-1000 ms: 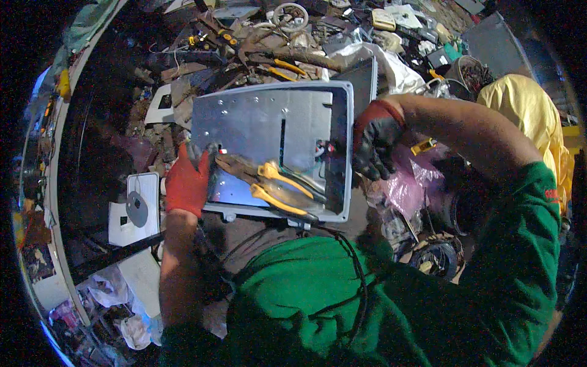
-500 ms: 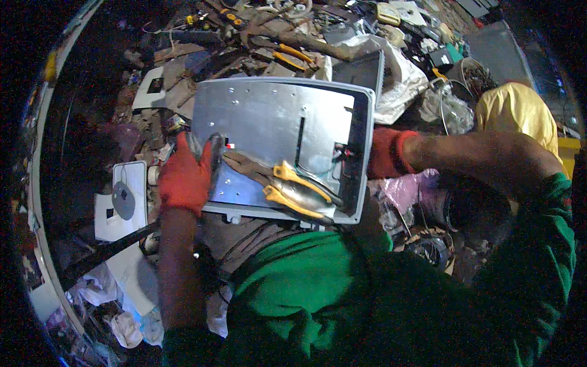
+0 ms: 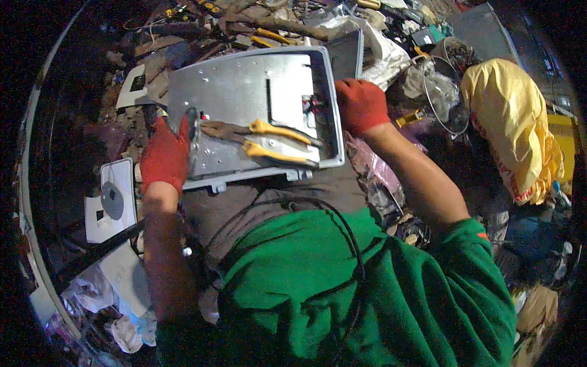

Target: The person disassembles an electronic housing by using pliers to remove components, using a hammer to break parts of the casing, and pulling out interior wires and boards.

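Note:
A grey plastic box (image 3: 335,116) rests over my lap, its inside largely covered by a shiny metal plate (image 3: 232,82) with a narrow slot. Small wires show in the gap at the right of the plate. Pliers (image 3: 225,130) with yellow-and-black handles lie loose on it, jaws to the left and handles spread. My left hand (image 3: 164,154), in a red glove with dark fingertips, grips the box's left side, thumb over the plate. Also red-gloved, my right hand (image 3: 365,109) has its fingers curled at the upper right wall of the box; its fingertips are partly hidden.
Scrap lies all around. Beyond the box are another grey open piece (image 3: 347,52) and orange-handled tools (image 3: 272,37). To the right stand a yellow sack (image 3: 507,122) and a clear container (image 3: 446,101). White panels (image 3: 116,202) lie at the left.
The box has shifted up and to the left in view, with my left hand on it. My right hand has moved up along its right wall. The pliers now lie more level.

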Action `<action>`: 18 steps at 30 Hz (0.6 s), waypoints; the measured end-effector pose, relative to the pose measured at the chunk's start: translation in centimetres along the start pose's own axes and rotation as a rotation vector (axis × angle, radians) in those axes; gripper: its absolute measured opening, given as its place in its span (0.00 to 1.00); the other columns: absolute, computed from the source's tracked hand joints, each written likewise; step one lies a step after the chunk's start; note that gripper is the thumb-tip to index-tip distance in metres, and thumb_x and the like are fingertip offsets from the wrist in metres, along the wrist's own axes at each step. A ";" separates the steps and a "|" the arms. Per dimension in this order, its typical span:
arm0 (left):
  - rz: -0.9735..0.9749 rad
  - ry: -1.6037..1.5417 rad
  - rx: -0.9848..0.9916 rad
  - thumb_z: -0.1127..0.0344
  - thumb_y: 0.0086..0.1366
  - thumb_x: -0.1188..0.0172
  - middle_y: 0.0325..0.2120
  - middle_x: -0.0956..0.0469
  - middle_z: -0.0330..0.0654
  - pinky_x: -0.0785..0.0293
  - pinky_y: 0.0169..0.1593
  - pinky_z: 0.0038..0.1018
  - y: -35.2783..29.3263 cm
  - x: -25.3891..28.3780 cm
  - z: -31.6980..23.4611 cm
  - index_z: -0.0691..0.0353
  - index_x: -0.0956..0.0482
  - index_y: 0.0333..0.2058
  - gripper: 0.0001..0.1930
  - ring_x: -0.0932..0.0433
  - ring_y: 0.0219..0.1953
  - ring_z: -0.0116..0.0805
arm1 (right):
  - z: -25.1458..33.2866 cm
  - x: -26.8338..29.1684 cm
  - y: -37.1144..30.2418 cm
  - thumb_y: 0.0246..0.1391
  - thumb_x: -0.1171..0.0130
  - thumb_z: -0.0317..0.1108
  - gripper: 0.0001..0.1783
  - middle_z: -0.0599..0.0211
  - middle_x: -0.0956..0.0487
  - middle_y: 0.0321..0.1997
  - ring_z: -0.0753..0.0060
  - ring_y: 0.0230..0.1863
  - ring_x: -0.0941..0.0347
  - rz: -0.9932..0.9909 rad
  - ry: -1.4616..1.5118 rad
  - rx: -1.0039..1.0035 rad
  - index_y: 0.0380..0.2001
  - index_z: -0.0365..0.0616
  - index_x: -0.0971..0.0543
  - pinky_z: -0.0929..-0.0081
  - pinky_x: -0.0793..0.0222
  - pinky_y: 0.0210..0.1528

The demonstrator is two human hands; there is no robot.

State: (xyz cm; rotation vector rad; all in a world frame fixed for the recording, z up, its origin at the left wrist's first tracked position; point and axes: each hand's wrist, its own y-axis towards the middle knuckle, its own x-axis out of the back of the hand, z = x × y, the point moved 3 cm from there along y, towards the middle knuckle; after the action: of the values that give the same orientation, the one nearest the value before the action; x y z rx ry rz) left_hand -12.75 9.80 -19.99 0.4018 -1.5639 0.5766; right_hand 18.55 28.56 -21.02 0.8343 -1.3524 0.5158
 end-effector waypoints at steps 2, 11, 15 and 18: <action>0.000 -0.017 -0.013 0.39 0.67 0.60 0.40 0.24 0.65 0.28 0.48 0.47 0.3 -0.2 0.2 0.68 0.36 0.55 0.35 0.24 0.44 0.60 | 0.2 -0.4 0.3 0.45 0.44 0.39 0.09 0.59 0.22 0.27 0.52 0.29 0.24 -0.097 0.028 0.024 0.29 0.49 0.24 0.58 0.28 0.30; -0.124 -0.097 -0.009 0.35 0.63 0.56 0.44 0.25 0.63 0.29 0.50 0.46 -1.8 1.5 0.7 0.67 0.38 0.58 0.39 0.25 0.45 0.61 | -1.1 -2.6 2.1 0.48 0.37 0.40 0.14 0.55 0.19 0.33 0.57 0.34 0.21 1.276 0.941 0.484 0.33 0.41 0.19 0.62 0.25 0.38; -0.196 -0.122 -0.057 0.35 0.63 0.54 0.40 0.23 0.63 0.28 0.46 0.46 -2.3 1.2 -0.3 0.67 0.38 0.58 0.40 0.23 0.42 0.61 | -2.8 -2.5 0.0 0.56 0.44 0.31 0.10 0.53 0.22 0.29 0.60 0.30 0.21 1.849 1.477 0.586 0.34 0.32 0.23 0.63 0.23 0.31; -0.184 -0.165 -0.009 0.35 0.62 0.53 0.37 0.22 0.63 0.27 0.44 0.47 -3.3 2.9 -1.7 0.67 0.37 0.57 0.40 0.22 0.40 0.61 | -2.5 -2.6 -1.2 0.57 0.45 0.34 0.15 0.51 0.23 0.38 0.58 0.33 0.22 1.525 1.347 0.718 0.42 0.33 0.25 0.62 0.23 0.34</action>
State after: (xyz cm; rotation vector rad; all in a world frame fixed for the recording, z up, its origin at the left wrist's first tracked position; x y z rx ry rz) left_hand -9.69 8.41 -16.67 0.5913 -1.6646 0.4017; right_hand 20.62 30.13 -23.86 -0.3246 -0.1969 2.2960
